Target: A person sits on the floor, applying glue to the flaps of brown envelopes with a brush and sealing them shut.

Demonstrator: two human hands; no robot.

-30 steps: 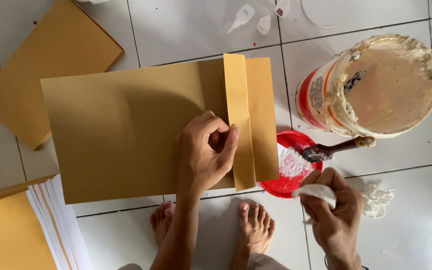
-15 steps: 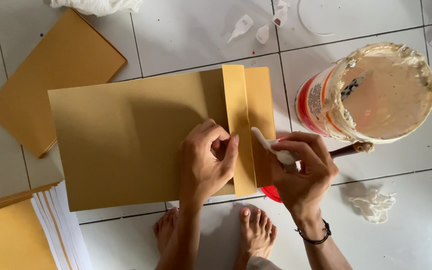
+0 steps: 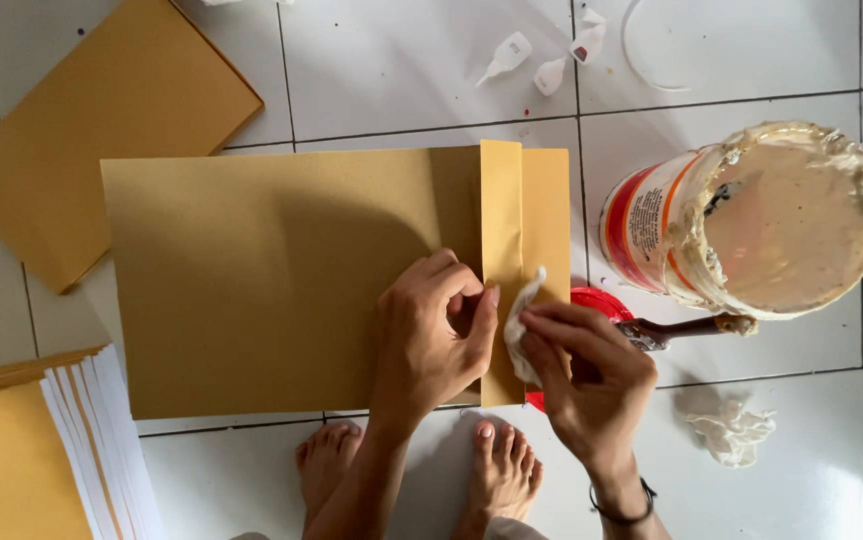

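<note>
the big brown envelope [image 3: 281, 280] lies flat on the tiled floor [image 3: 401, 70], its folded flap [image 3: 501, 250] at the right edge. beside it stands the open glue bucket [image 3: 751, 220]. the left hand [image 3: 431, 340] presses the envelope just beside the flap. the right hand [image 3: 581, 375], down by the red lid a second ago, now has its grip closed on a white cloth [image 3: 523, 320] and rubs the flap, so the seam looks glued and is being pressed flat.

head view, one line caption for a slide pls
Left hand pins a brown envelope while the right hand wipes its flap with a cloth.
</note>
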